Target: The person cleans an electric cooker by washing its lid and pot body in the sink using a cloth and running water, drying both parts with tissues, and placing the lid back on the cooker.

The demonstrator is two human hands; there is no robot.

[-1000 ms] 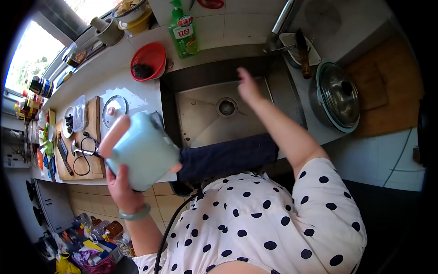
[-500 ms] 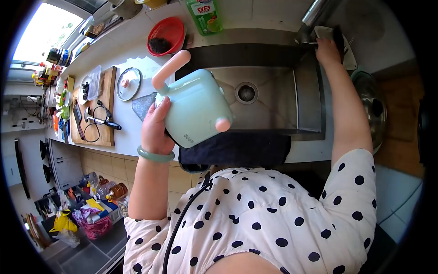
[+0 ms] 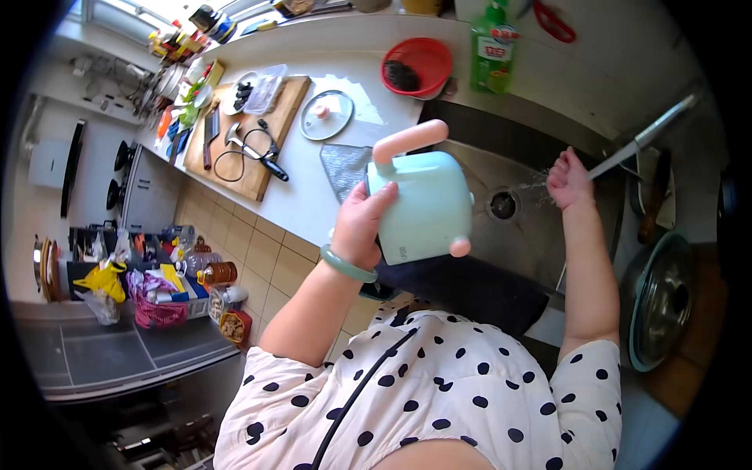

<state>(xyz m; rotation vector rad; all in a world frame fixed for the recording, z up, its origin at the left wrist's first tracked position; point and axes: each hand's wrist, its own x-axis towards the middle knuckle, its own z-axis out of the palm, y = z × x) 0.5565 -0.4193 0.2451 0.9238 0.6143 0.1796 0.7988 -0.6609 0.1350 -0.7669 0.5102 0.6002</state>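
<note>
My left hand (image 3: 363, 222) grips a mint-green pot (image 3: 427, 207) with a pink handle (image 3: 411, 139) and a small pink knob at its lower corner. The pot hangs tilted over the near left side of the steel sink (image 3: 478, 160); its opening is hidden from me. My right hand (image 3: 569, 180) is closed at the end of the faucet spout (image 3: 642, 137), over the sink. Water splashes (image 3: 535, 185) beside that hand, near the drain (image 3: 503, 205). A glass lid (image 3: 327, 115) with a pink knob lies on the counter left of the pot.
A red basket (image 3: 435, 66) with a dark scrubber and a green detergent bottle (image 3: 493, 55) stand behind the sink. A cutting board (image 3: 251, 176) with a corded tool lies at left. A dark cloth (image 3: 470, 294) drapes the front edge. A lidded pot (image 3: 658, 305) sits at right.
My right hand has moved from beside the faucet base to the spout, which now reaches over the sink. Water is splashing. The view has turned; my left hand still holds the pot.
</note>
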